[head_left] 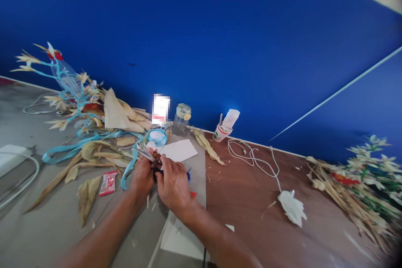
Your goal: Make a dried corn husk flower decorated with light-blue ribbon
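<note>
My left hand [143, 173] and my right hand [172, 179] meet over the grey table part, fingers bent together. My right hand is closed round the dark handles of what look like scissors [157, 171]. Between my fingertips is a small pale piece, and a thin blade-like shape points up to the left; which hand holds the piece is hard to tell. A white paper [180, 150] lies just beyond my hands. Light blue ribbon [73, 149] and dry husks [91, 161] spread to the left.
A glass jar [181, 120] and a white cup [221, 132] stand by the blue wall. Husk flowers on blue stems lean at a plastic bottle [65, 76]. A white cable [262, 161], dry husks and white flowers [387, 163] lie right. A red packet [107, 183] is near my left forearm.
</note>
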Demonstrator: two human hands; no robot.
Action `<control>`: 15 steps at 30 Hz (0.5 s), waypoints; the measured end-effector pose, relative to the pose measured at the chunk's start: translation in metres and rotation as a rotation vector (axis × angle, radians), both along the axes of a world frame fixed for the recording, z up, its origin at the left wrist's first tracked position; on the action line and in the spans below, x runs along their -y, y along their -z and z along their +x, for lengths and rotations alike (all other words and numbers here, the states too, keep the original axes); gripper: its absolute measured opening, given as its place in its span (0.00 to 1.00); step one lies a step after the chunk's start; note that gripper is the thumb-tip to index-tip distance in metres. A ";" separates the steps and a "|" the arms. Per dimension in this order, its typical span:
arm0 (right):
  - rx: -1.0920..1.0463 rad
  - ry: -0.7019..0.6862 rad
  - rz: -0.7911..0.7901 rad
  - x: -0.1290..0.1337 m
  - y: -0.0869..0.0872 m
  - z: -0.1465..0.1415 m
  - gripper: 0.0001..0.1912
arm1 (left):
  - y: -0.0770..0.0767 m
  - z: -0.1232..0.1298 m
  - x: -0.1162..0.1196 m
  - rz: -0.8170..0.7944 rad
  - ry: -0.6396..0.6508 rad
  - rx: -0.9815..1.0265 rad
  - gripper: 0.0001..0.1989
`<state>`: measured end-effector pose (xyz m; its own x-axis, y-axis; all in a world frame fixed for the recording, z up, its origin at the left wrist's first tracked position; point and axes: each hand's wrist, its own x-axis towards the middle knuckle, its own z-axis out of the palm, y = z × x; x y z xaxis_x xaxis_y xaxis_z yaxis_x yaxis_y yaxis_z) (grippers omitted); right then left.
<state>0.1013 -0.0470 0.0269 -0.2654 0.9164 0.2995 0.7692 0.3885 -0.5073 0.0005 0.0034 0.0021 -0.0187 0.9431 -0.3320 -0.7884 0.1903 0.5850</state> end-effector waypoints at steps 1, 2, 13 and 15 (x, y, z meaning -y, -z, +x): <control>-0.020 -0.014 -0.011 0.002 0.000 0.000 0.28 | 0.000 0.000 0.000 0.003 -0.004 -0.006 0.14; -0.035 -0.022 -0.023 0.003 0.000 0.000 0.30 | -0.001 -0.001 0.000 0.010 -0.006 -0.013 0.14; -1.216 -0.249 -0.636 0.001 -0.025 0.052 0.27 | -0.018 -0.001 0.005 0.140 0.058 -0.072 0.18; -1.336 -0.310 -0.783 0.005 -0.027 0.064 0.29 | -0.017 -0.001 0.006 0.155 0.093 -0.096 0.18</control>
